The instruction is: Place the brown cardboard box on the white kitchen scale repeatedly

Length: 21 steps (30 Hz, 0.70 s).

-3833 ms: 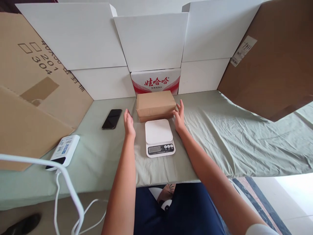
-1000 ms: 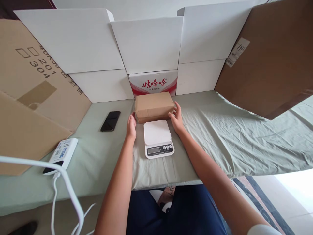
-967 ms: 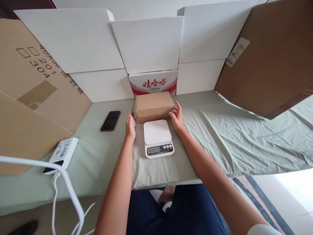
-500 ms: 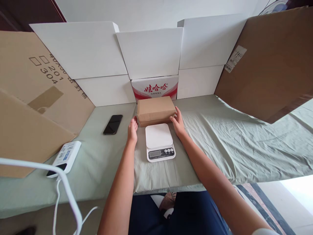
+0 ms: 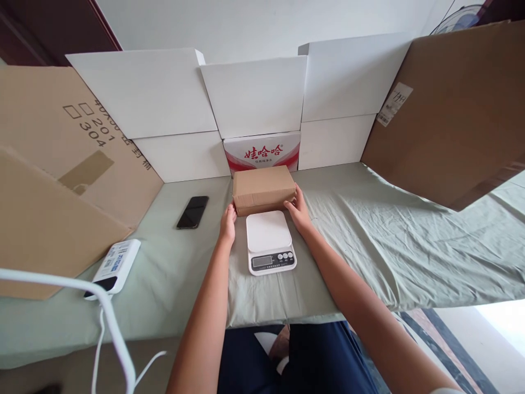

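A closed brown cardboard box [image 5: 264, 189] lies on the cloth just behind a white kitchen scale [image 5: 269, 232]. At the box's lower left corner is my left hand [image 5: 228, 223], its fingers partly hidden against the side. My right hand [image 5: 299, 210] wraps round the right end, with the thumb on the front face and the other fingers along the side. The box is between both hands. Nothing lies on the scale's platform, and its small display looks blank.
A black phone [image 5: 192, 212] and a white power strip [image 5: 117, 265] with a cable lie to the left. White boxes [image 5: 254, 96] form a wall behind, flanked by large cardboard cartons [image 5: 447, 115]. A white curved tube [image 5: 109, 306] crosses the lower left.
My left hand has come slightly closer to the box's left side, and its fingers look less spread. The whole view has shifted a little; the box and scale keep their places.
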Each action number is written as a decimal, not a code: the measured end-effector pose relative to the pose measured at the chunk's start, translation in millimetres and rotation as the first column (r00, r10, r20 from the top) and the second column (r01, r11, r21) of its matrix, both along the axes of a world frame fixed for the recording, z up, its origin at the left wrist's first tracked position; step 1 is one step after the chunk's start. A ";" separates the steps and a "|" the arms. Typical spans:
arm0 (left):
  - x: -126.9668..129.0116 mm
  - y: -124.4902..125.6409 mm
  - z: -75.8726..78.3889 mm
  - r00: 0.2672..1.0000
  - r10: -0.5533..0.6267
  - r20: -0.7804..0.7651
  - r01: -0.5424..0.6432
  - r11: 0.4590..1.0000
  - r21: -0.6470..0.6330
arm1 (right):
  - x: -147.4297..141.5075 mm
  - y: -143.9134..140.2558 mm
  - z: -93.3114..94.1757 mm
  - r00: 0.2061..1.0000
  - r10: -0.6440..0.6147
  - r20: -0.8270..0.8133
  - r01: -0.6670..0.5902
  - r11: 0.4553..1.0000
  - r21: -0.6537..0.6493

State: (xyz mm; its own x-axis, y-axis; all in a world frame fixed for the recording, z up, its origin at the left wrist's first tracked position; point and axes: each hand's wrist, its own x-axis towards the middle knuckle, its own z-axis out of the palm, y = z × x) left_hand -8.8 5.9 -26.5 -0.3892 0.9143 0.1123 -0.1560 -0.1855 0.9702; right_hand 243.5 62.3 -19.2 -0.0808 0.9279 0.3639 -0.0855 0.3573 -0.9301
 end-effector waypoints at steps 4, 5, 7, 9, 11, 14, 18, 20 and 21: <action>0.6 -0.6 -0.5 1.000 -0.019 -0.008 0.019 0.999 0.032 | -1.6 -2.7 4.4 1.000 -0.008 -0.022 0.007 1.000 -0.004; 0.7 -0.6 -0.5 1.000 -0.023 -0.009 0.023 0.999 0.036 | -1.6 -3.1 5.2 1.000 -0.005 -0.024 0.005 1.000 -0.008; 0.8 -0.9 0.0 1.000 -0.025 -0.009 0.025 0.999 0.034 | -1.2 -3.8 6.4 1.000 -0.005 -0.029 0.004 1.000 -0.022; 1.0 -1.6 0.8 1.000 -0.017 -0.008 0.017 1.000 0.026 | -0.5 -4.6 7.3 0.999 -0.010 -0.044 0.009 1.000 -0.026; 1.4 -2.8 1.6 1.000 -0.006 -0.011 0.006 0.999 0.031 | 0.2 -5.5 8.0 0.998 -0.006 -0.061 0.006 1.000 -0.007; 1.9 -4.5 2.4 1.000 0.007 -0.021 -0.006 0.999 0.040 | 0.5 -6.5 8.2 0.997 0.008 -0.071 -0.007 1.000 0.026; 1.8 -4.2 3.3 0.999 0.023 -0.025 -0.021 0.997 0.069 | -0.8 -6.5 6.4 0.996 0.020 -0.082 -0.014 0.997 0.074; 1.5 -4.4 4.5 0.999 0.036 -0.028 -0.033 0.993 0.116 | -1.9 -7.4 6.3 0.997 0.026 -0.079 -0.016 0.991 0.130; 1.5 -5.8 5.5 0.998 0.045 -0.035 -0.040 0.989 0.142 | -2.3 -8.8 6.8 0.997 0.022 -0.073 -0.010 0.987 0.161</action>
State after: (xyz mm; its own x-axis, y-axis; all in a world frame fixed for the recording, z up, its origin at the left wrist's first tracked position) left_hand -7.3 0.2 -21.0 -0.4203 0.8710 0.2545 -0.1081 -0.3265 0.9390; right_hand 241.3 53.5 -12.4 -0.0623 0.8560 0.5132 -0.1585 0.4992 -0.8518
